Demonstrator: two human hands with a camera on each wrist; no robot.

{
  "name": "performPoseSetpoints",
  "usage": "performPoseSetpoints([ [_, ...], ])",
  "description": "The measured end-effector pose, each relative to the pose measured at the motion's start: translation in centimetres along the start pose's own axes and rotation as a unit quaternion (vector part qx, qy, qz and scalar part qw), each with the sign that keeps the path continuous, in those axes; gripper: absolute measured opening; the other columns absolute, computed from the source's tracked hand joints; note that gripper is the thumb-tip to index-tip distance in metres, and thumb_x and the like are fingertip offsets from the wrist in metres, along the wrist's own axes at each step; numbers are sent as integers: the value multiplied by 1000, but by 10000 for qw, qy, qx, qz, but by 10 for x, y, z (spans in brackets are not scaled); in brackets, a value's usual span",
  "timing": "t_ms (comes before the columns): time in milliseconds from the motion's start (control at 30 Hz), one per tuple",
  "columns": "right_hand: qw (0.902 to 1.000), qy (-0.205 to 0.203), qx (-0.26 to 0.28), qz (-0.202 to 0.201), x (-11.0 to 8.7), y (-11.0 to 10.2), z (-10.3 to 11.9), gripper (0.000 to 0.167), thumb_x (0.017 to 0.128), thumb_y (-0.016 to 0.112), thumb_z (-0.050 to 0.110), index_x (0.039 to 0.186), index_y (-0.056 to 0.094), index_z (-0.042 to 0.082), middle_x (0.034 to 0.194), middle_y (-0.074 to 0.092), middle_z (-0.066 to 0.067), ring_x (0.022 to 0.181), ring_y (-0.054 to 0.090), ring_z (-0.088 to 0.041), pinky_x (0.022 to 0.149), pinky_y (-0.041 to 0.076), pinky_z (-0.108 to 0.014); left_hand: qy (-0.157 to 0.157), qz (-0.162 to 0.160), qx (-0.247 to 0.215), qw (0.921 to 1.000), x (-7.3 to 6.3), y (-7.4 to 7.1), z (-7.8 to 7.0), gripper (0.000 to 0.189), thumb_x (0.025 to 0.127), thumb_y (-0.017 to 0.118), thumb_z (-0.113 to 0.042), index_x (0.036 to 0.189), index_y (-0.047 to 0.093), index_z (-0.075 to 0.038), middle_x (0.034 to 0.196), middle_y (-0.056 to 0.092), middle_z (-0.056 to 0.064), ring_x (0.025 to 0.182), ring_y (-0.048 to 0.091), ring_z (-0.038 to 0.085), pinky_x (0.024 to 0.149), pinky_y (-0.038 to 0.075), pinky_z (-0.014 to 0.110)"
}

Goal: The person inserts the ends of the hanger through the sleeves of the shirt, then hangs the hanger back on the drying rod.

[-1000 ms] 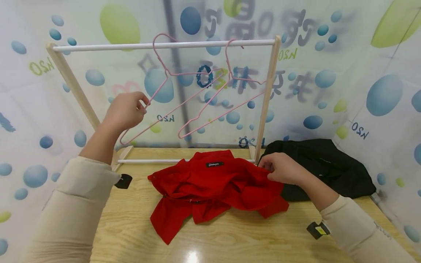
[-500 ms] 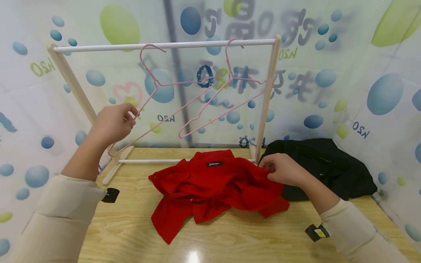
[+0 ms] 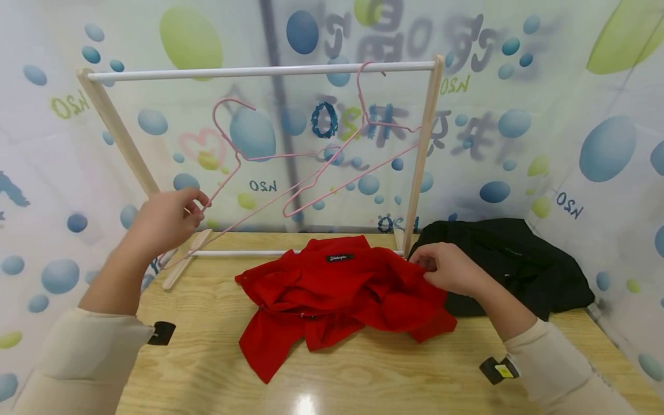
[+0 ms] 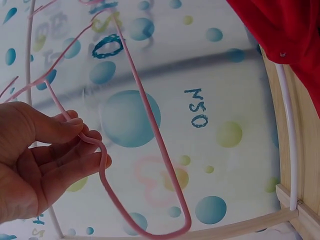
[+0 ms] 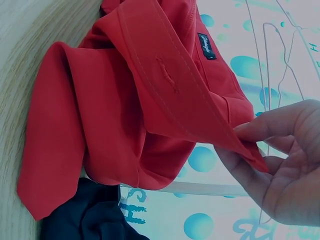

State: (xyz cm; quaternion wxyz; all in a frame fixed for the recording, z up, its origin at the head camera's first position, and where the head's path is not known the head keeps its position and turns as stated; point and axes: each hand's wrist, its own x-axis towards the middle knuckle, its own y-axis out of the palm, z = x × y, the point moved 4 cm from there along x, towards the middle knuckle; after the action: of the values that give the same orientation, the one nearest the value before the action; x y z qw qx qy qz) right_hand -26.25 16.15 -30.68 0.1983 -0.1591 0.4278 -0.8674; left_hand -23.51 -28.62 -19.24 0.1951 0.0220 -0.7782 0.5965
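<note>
My left hand (image 3: 168,222) pinches one sloping side of a pink wire hanger (image 4: 152,120) between thumb and fingers. This hanger's hook stands free below the rack's top bar in the head view. A red garment (image 3: 337,282) with a small black label lies crumpled on the wooden table, its label facing up. At its right side my right hand (image 3: 448,268) pinches the edge. The right wrist view shows thumb and fingers on a corner of a stitched red band with a buttonhole (image 5: 166,75).
A rack with a white top bar (image 3: 176,74) and wooden uprights stands at the table's back. A second pink hanger (image 3: 361,98) hangs on its right part. Black cloth (image 3: 498,265) lies in a heap at the back right, beside the red garment. Patterned curtains enclose the table (image 3: 353,380).
My left hand has moved down and left, bringing the hanger off the bar, its hook now well below it. My right hand stays on the red garment.
</note>
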Motion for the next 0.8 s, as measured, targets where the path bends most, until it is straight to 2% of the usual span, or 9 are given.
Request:
performPoseSetpoints([
  [167, 10000, 34, 11, -26, 0, 2, -2, 24, 82, 60, -11, 98, 69, 6, 86, 66, -5, 74, 56, -19, 66, 56, -33, -118, 198, -130, 9996, -9, 8, 4, 21, 94, 57, -4, 115, 60, -2, 95, 67, 18, 74, 62, 28, 56, 44, 35],
  [267, 10000, 66, 48, -25, 0, 3, -3, 25, 82, 61, -11, 98, 69, 6, 87, 66, -7, 74, 55, -19, 66, 55, -33, -73, 215, -172, 9996, -16, 12, 6, 21, 93, 57, -2, 113, 61, -2, 92, 67, 16, 73, 61, 26, 56, 45, 35],
  [467, 9998, 156, 147, -35, -2, 4, -3, 25, 83, 61, -11, 99, 69, 6, 89, 66, -9, 76, 56, -20, 68, 56, -34, 232, 94, -125, 9996, -27, 23, 6, 19, 88, 60, 3, 106, 64, -2, 83, 67, 9, 72, 62, 25, 62, 49, 40],
  [800, 9994, 205, 282, -43, -5, 8, -3, 24, 85, 59, -10, 100, 69, 6, 88, 65, -5, 77, 56, -20, 68, 55, -33, 548, 168, -377, 9976, -45, 40, 7, 18, 84, 64, 5, 99, 64, -5, 80, 66, 2, 69, 61, 18, 58, 47, 32],
])
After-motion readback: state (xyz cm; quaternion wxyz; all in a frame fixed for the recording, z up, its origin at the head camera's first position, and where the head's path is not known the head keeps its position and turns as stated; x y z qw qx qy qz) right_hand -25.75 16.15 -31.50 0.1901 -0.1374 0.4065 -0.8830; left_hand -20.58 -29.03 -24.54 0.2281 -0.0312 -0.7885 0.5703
